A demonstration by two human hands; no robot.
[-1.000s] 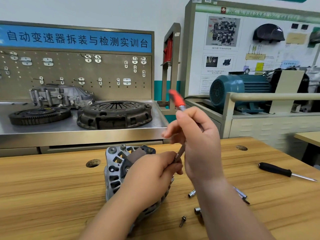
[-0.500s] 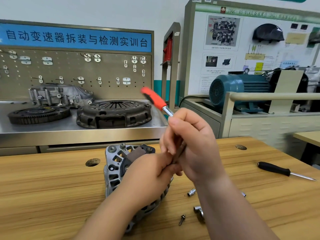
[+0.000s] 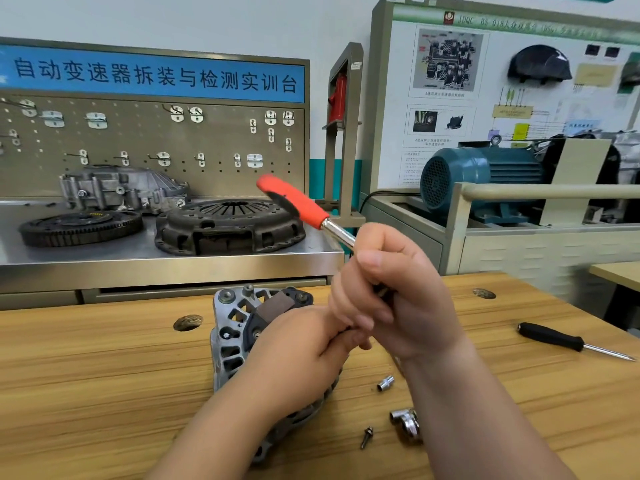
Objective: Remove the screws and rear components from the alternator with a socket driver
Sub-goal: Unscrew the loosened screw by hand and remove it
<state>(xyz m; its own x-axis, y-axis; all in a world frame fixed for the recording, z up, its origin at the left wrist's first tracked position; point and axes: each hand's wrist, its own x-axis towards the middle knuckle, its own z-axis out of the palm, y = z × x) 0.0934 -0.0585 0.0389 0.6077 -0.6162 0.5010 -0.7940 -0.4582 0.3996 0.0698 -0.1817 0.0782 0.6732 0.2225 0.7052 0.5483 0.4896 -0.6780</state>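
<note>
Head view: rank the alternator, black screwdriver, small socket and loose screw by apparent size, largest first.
1. alternator, though partly covered.
2. black screwdriver.
3. small socket and loose screw: too alike to rank; the screw looks longer but thinner.

Red-handled socket driver (image 3: 304,206), silver alternator (image 3: 228,327), black screwdriver (image 3: 554,339).

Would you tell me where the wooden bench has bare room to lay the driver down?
Bare wood lies left of the alternator, below the round hole. A smaller patch lies between the right forearm and the black screwdriver. Crowded: the socket, screw and chrome fitting right of the alternator.
</note>
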